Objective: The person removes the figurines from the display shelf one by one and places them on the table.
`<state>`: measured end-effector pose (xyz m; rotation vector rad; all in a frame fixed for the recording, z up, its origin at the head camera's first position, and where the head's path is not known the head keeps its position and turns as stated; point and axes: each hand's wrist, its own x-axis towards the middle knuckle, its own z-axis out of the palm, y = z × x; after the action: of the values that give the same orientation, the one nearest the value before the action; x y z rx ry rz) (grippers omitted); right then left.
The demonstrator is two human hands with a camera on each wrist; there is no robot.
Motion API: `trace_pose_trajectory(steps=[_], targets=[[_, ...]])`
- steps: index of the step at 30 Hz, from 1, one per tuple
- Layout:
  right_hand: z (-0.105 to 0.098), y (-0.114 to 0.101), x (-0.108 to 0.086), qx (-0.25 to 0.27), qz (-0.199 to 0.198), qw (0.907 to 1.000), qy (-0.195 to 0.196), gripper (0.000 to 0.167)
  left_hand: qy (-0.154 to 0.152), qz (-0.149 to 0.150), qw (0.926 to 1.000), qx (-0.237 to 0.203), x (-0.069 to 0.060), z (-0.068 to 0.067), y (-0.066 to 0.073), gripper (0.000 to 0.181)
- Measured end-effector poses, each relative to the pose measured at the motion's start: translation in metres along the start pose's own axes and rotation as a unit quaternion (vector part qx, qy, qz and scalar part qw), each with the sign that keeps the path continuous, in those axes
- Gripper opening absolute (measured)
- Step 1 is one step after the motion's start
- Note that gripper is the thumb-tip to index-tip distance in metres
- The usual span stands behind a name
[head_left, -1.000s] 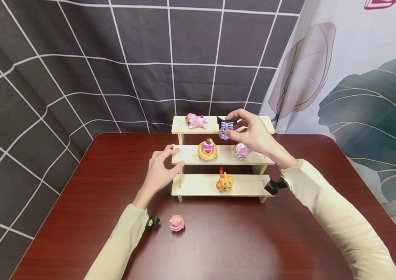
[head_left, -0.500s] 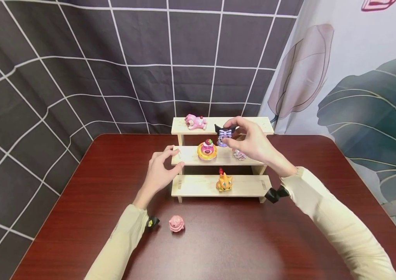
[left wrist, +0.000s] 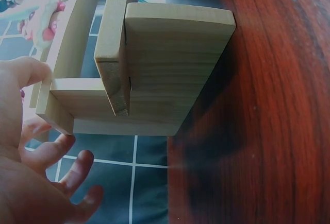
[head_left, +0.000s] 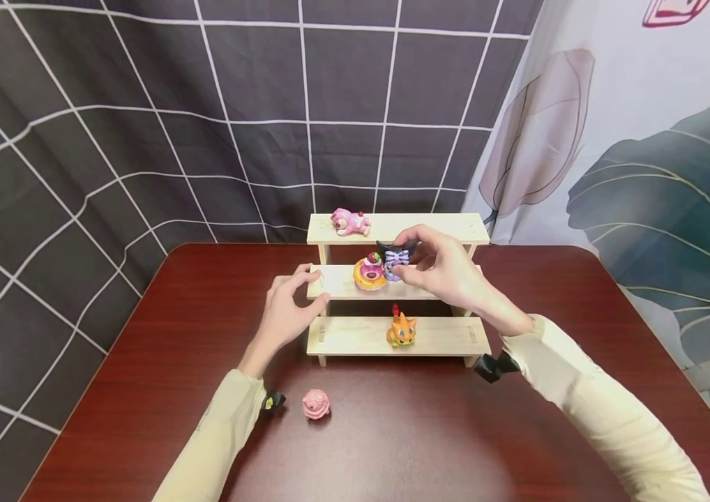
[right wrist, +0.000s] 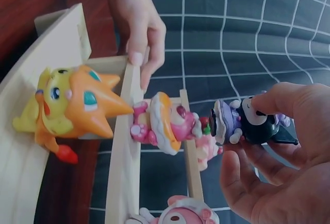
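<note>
My right hand [head_left: 452, 272] pinches a small figurine [head_left: 397, 259] with black pointed ears and a purple bow. In the right wrist view, the figurine [right wrist: 252, 123] is held in the air, its base apart from the shelf boards. My left hand [head_left: 286, 307] grips the left end of a three-tier wooden display stand [head_left: 336, 282] at its middle board, thumb and fingers on opposite sides. A pink figurine in an orange ring [head_left: 369, 274] sits on that board, close left of the held one. A pink-and-white figurine [right wrist: 180, 216] on it is hidden by my right hand in the head view.
On the top board lies a pink bear figurine [head_left: 350, 222]. An orange-and-yellow figurine [head_left: 402, 331] with a red tail tip sits on the bottom board. One pink figurine [head_left: 316, 404] rests on the brown table [head_left: 418, 432]. A dark checked curtain [head_left: 254, 77] hangs behind.
My right hand has carried the black-eared figurine down and to the left, from the front of the top board to the middle board's level. My left hand keeps its grip on the stand.
</note>
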<state>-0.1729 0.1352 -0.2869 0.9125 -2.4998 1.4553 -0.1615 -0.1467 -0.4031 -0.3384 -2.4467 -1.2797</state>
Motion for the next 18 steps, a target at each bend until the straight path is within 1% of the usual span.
trace_pose_trajectory(steps=[8, 11, 18], targets=[[0.005, -0.004, -0.007, -0.004, -0.015, 0.9999, 0.003, 0.034, -0.004, -0.008, 1.0000, 0.001, 0.000, 0.000, -0.001, 0.044], [0.006, -0.004, -0.011, -0.009, -0.019, 0.9998, 0.004, 0.034, -0.005, -0.006, 1.0000, 0.000, 0.000, 0.000, -0.001, 0.044], [0.014, -0.007, -0.020, 0.011, -0.015, 0.9998, 0.008, 0.033, -0.005, -0.007, 1.0000, 0.001, 0.000, 0.000, -0.002, 0.044]])
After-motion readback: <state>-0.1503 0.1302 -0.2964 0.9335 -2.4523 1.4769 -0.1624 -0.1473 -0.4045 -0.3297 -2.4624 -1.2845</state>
